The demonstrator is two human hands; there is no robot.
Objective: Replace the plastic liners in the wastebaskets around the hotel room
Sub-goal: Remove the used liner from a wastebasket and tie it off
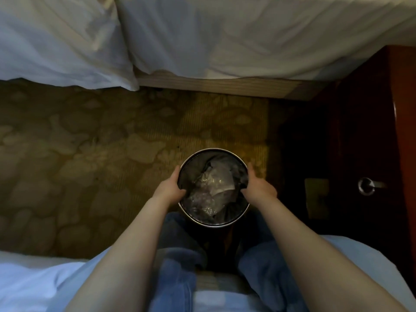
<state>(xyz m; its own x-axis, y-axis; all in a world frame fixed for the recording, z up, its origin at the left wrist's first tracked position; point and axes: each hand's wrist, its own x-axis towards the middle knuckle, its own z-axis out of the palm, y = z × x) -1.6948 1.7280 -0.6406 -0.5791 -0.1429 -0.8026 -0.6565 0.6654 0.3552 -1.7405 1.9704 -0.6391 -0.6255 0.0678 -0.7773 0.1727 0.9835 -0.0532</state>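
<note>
Head view: straight down on basket (213, 151), just ahead of knees, at 6 o'clock of frame centre; on floor or lifted, cannot tell.
Left fingers (177, 174): curled round rim at 9 o'clock, thumb hooked inside.
Right fingers (250, 170): curled over rim at 3 o'clock.
Left hand (172, 186): gripping basket, nothing else in it.
Right hand (257, 188): same grip, opposite side.
Liner (194, 167): dark, slumped inside, not seen folded over rim.
Trash (216, 183): crumpled clear plastic, heaped on liner at centre.
Step, by judgement: steadying basket before pulling old liner out.
Doing it well: hold basket upright with one hand; gather liner edges toward centre with the other; close mouth over trash; lift straight up, slowly, to avoid spills and snagging on rim.
Around: carpet (101, 143) beyond basket; bed (225, 41) at 12 o'clock; handle (365, 186) on dark wood at 3 o'clock.
</note>
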